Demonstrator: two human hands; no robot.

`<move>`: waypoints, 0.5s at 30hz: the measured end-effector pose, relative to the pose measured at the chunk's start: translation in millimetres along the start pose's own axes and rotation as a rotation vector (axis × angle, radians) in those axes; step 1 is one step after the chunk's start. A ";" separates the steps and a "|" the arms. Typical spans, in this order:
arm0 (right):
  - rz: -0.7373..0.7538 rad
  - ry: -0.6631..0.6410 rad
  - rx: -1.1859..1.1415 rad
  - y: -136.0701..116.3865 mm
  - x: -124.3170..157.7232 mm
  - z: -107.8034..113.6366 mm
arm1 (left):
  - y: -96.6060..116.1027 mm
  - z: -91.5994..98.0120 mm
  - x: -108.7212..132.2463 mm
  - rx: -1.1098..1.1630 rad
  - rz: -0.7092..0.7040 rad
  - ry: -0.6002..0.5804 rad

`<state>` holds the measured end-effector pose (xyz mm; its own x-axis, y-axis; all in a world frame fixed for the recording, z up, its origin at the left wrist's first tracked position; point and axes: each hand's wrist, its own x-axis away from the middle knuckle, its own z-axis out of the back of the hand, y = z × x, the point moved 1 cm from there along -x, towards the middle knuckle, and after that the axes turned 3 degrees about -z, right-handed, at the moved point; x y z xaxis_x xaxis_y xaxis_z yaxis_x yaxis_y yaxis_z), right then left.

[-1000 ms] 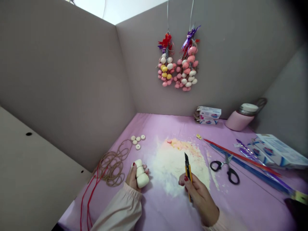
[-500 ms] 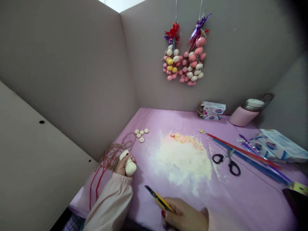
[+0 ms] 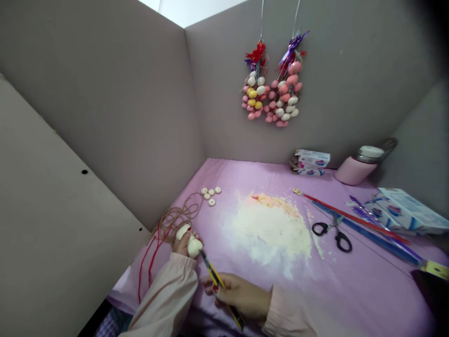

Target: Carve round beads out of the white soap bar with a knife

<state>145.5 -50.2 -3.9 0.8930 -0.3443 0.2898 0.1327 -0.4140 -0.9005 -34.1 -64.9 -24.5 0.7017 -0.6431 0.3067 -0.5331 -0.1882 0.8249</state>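
My left hand (image 3: 181, 244) is closed round a white soap bar (image 3: 190, 241) at the left side of the purple table cover (image 3: 252, 178), beside the coil of brown twine (image 3: 175, 217). My right hand (image 3: 242, 296) grips a yellow and black utility knife (image 3: 219, 283) near the front edge. The knife's tip points up and left and touches the soap bar.
White and yellow shavings (image 3: 270, 229) cover the middle. Small white beads (image 3: 210, 193) lie by the twine, and a red cord (image 3: 149, 267) trails off the edge. Black scissors (image 3: 333, 232), ribbon strips (image 3: 354, 220), soap boxes (image 3: 403, 210), a pink flask (image 3: 356, 166) lie right. Soap bunches (image 3: 271, 91) hang above.
My right hand drew back to the front edge, then brought the knife left until its tip met the soap. My left hand carried the soap left toward the twine.
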 end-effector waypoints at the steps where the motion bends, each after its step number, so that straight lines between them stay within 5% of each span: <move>1: 0.023 0.105 0.007 0.1 -3.0 4.9 | 0.2 2.4 -0.8 0.016 -0.006 -0.015; 3: 0.178 0.476 -0.025 -9.1 -6.0 25.8 | 1.2 7.0 -1.7 0.056 -0.019 -0.048; 6: 0.284 0.641 -0.045 -27.4 -6.6 47.2 | 2.4 11.9 -1.2 0.102 -0.031 -0.084; 11: 0.097 0.328 0.000 -17.5 -20.7 18.1 | 2.5 11.8 0.4 0.116 -0.039 -0.115; 15: 0.201 0.542 0.001 -22.0 -32.1 30.7 | 3.2 10.5 1.5 0.098 -0.040 -0.122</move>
<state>127.2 -4.2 -3.4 0.5529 -0.7986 0.2377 -0.0161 -0.2955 -0.9552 -39.7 -74.3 -26.4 0.6639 -0.7179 0.2097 -0.5535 -0.2830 0.7833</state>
